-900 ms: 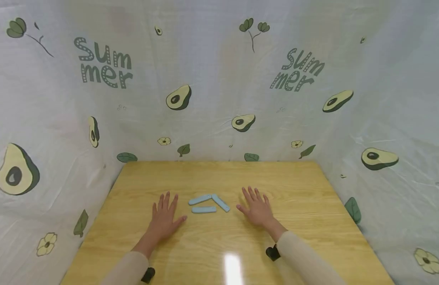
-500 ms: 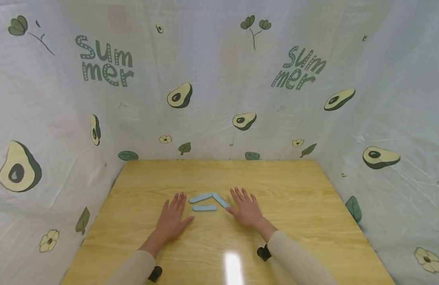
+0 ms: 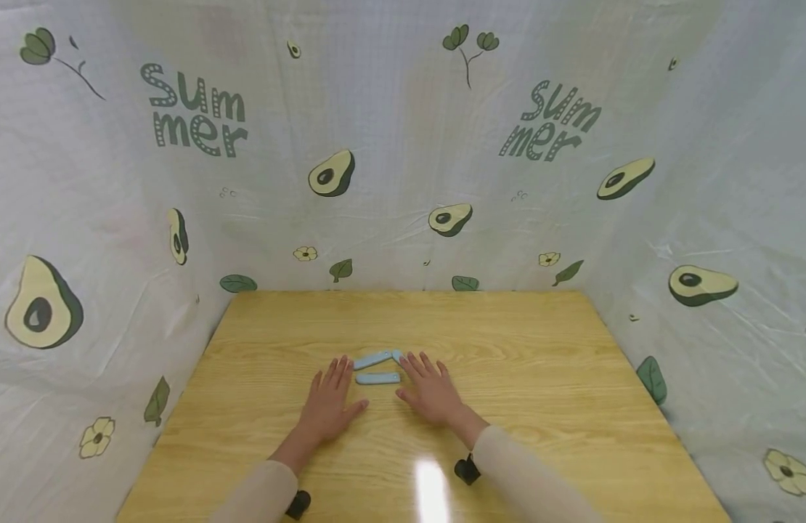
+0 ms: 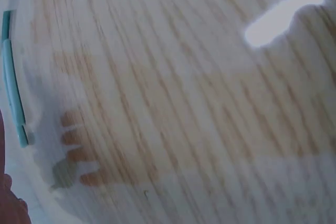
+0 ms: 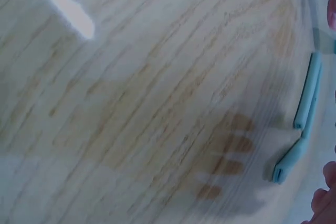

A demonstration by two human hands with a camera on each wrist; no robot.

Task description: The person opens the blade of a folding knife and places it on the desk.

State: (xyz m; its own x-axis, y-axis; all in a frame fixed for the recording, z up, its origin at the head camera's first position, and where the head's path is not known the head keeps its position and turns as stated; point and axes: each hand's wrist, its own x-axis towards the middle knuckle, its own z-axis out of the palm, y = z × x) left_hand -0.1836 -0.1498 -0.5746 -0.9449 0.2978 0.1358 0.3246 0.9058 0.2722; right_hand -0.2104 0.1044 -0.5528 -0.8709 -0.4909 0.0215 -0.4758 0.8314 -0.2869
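Three slim light blue bars, which look like bag clips, lie on the table in the head view. The front bar (image 3: 377,378) lies nearly level, and the back bar (image 3: 372,360) slants up to the right. Of the third bar (image 3: 396,355), only the far end shows; my right hand (image 3: 433,393) covers the rest. That hand has straight fingers and holds nothing visible. My left hand (image 3: 327,408) is palm down with straight fingers, its fingertips at the left end of the back bar. Bars (image 4: 14,85) also show at the left wrist view's edge, and a bar (image 5: 290,158) at the right one's.
The wooden table (image 3: 540,349) reflects a bright light patch (image 3: 432,487) near its front. A white cloth (image 3: 403,145) printed with avocados, leaves and lettering stands around the back and sides. Dark wrist cameras (image 3: 467,469) hang beneath both sleeves.
Both hands have moved inward towards the bars, left hand rightward and right hand leftward. The right fingers now cover most of the slanted bar. The bars keep their arrangement.
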